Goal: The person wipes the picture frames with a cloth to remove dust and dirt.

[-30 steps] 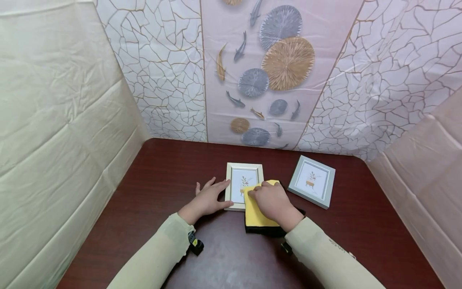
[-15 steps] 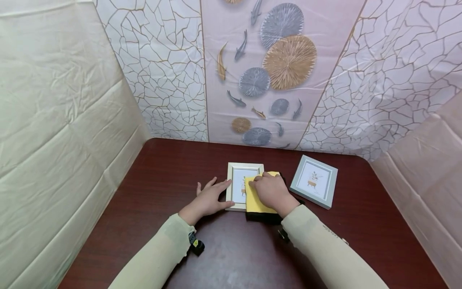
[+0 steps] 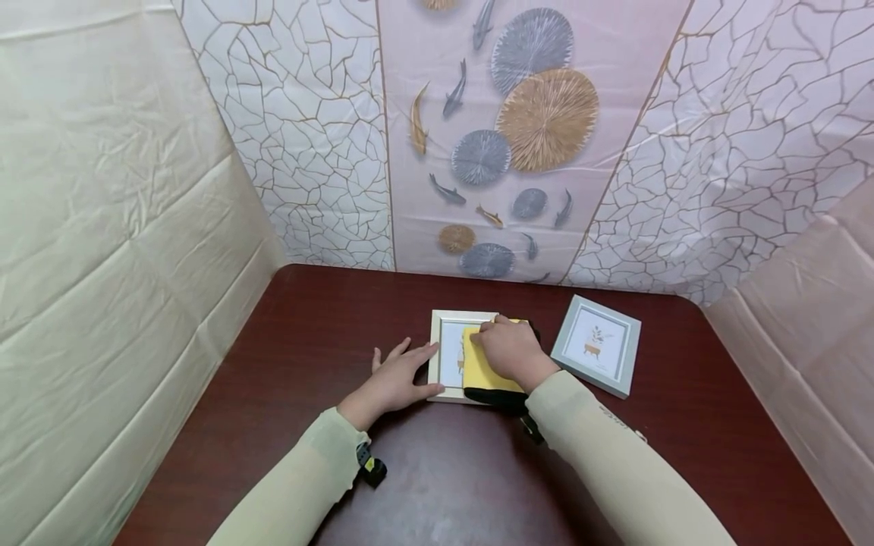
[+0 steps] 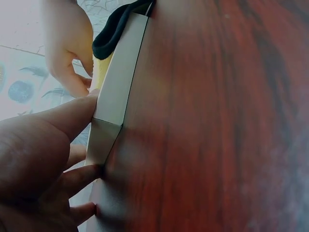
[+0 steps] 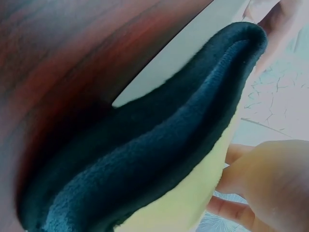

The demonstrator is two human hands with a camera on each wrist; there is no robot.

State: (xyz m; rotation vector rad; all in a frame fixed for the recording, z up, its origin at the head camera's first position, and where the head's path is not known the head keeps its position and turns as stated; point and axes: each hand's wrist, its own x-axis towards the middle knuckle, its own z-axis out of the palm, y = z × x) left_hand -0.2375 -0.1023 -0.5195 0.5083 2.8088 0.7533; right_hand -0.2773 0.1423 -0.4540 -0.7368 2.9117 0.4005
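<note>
A cream picture frame (image 3: 435, 356) lies face up on the dark red table; its print shows a potted plant. My left hand (image 3: 392, 385) steadies it, fingers spread, with the thumb and forefinger touching its left side. In the left wrist view the left thumb (image 4: 72, 116) rests against the frame's edge (image 4: 118, 77). My right hand (image 3: 514, 350) holds a folded cloth (image 3: 481, 371), yellow on top and black beneath, down on the frame's right half. The cloth hides that half. Its black fold (image 5: 145, 140) fills much of the right wrist view.
A second, grey-blue picture frame (image 3: 595, 345) lies face up and turned at an angle, right of the cloth. The table (image 3: 328, 303) meets a patterned backdrop (image 3: 478, 152) behind and pale cloth walls (image 3: 136, 250) at the sides.
My right hand and the cloth have moved away from me, up along the frame, and the cloth's near edge now lies close to the frame's near edge. My left hand stays in place.
</note>
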